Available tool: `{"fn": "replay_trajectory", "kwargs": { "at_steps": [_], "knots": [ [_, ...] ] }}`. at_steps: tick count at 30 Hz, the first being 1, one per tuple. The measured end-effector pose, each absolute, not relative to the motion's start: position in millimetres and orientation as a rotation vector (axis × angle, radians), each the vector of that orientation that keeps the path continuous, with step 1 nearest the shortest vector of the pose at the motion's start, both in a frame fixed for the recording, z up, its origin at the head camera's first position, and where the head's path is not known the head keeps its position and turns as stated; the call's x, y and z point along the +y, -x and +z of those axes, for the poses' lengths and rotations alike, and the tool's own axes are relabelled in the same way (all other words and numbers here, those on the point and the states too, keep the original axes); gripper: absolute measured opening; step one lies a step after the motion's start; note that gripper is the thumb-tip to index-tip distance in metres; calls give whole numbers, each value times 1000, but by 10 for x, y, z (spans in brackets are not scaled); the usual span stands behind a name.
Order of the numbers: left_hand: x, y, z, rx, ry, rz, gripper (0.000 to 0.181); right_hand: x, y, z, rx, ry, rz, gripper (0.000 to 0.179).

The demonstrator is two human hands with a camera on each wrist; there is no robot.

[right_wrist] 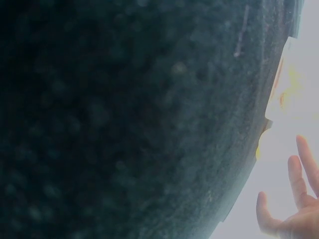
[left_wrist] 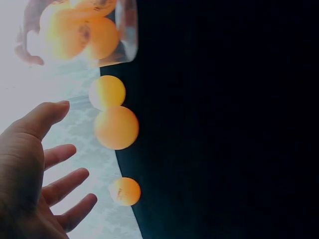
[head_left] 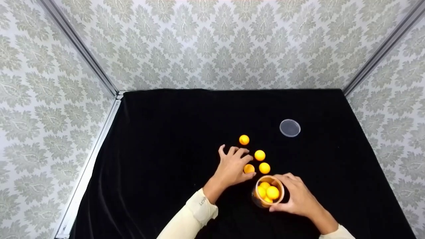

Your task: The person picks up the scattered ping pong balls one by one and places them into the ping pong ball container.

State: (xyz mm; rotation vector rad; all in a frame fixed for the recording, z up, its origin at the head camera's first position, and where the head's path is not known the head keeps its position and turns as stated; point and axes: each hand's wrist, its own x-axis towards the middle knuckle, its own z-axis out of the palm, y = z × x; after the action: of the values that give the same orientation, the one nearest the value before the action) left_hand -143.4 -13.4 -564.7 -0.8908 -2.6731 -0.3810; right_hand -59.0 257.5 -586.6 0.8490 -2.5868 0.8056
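My left hand (head_left: pixel 232 167) reaches over the cloth, fingers spread around an orange ping-pong ball (head_left: pixel 249 168). In the left wrist view, a gap separates the thumb from the other fingers, and the ball (left_wrist: pixel 116 128) lies beyond them. My right hand (head_left: pixel 295 196) grips a clear jar (head_left: pixel 283 194) at its side, thumb toward me. Several orange balls (head_left: pixel 273 192) fill the jar, whose open mouth tilts toward the camera. Three more balls lie past my left hand: one nearby (head_left: pixel 264 168), one behind it (head_left: pixel 259 155), one farthest (head_left: pixel 244 139). Glare washes out the right wrist view.
A clear round lid (head_left: pixel 290 128) lies flat toward the back right. Black cloth (head_left: pixel 172 132) covers the table. Patterned walls (head_left: pixel 206 43) rise behind and on both sides, with a metal rail (head_left: pixel 84 166) along the left edge.
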Motion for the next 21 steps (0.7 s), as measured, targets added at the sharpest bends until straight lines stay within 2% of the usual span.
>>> {"fn": "replay_trajectory", "kwargs": {
  "at_steps": [21],
  "knots": [
    [-169,1444,-5838,-2819,856,-353,50,2572,582,-5845,-2601,-832,827,102]
  ]
}}
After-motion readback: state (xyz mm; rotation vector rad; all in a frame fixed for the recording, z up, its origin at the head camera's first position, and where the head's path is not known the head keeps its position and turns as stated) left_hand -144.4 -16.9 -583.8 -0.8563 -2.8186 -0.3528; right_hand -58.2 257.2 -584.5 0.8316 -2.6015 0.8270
